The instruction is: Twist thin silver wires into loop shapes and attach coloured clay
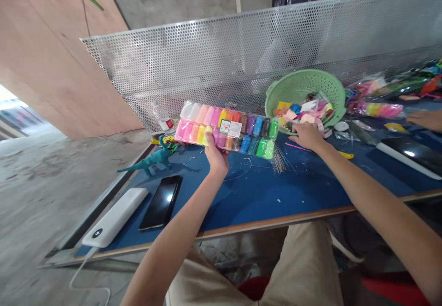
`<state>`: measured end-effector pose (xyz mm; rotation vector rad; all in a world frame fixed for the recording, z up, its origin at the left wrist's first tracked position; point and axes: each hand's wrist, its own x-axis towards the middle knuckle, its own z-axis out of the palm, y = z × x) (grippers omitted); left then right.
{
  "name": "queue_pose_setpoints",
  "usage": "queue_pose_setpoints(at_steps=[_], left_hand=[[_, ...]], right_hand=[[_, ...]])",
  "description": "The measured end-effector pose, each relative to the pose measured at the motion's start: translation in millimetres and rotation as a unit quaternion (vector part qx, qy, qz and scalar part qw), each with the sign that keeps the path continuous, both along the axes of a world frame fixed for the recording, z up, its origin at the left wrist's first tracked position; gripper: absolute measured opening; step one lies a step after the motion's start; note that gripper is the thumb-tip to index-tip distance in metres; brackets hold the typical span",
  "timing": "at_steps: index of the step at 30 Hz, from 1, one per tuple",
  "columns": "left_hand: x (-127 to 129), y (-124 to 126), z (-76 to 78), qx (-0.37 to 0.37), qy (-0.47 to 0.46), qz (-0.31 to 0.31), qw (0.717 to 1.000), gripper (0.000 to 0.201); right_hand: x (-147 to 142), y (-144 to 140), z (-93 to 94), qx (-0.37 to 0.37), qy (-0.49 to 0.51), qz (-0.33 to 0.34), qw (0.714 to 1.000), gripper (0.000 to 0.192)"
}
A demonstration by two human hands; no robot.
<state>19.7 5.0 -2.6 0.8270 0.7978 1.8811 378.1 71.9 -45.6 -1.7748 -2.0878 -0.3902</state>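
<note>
My left hand (216,156) grips a clear-wrapped pack of modelling clay (253,129) from below, thumb on its front. The pack is tilted and shows two rows of coloured blocks with white labels in the middle. My right hand (307,135) is at the front rim of a green plastic basket (286,87), its fingers curled. What those fingers hold, if anything, is hidden. Inside the basket lie mixed clay pieces and small packets (295,108). Below the pack's right end, thin wires (281,161) lie on the blue table (255,200).
At left stand a teal dinosaur figure (152,158), a black phone (161,202), a white power bank (115,216) with a cable, and a bottle (160,117). A perforated metal screen (193,62) backs the table. At right are another phone (414,152), bagged clay (378,109) and another person's hand (426,119).
</note>
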Motion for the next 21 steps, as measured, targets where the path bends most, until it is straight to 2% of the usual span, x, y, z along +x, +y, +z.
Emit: queue_pose_setpoints(at_steps=[6, 10, 14, 21], left_hand=[[4.0, -3.0, 0.1, 0.036, -0.007, 0.002, 0.999, 0.071], [4.9, -4.3, 1.8, 0.044, 0.003, 0.022, 0.999, 0.069], [0.3, 0.6, 1.5, 0.047, 0.002, 0.040, 0.998, 0.069], [-4.0, 4.5, 0.9, 0.042, 0.003, 0.051, 0.998, 0.070]], right_hand=[[4.5, -1.3, 3.1, -0.012, -0.037, 0.014, 0.999, 0.019], [15.8, 5.4, 1.2, -0.023, -0.024, 0.048, 0.998, 0.019], [27.3, 8.1, -2.7, -0.004, -0.020, 0.074, 0.997, 0.026], [32.8, 8.2, -7.8, -0.009, -0.029, 0.033, 0.999, 0.030]])
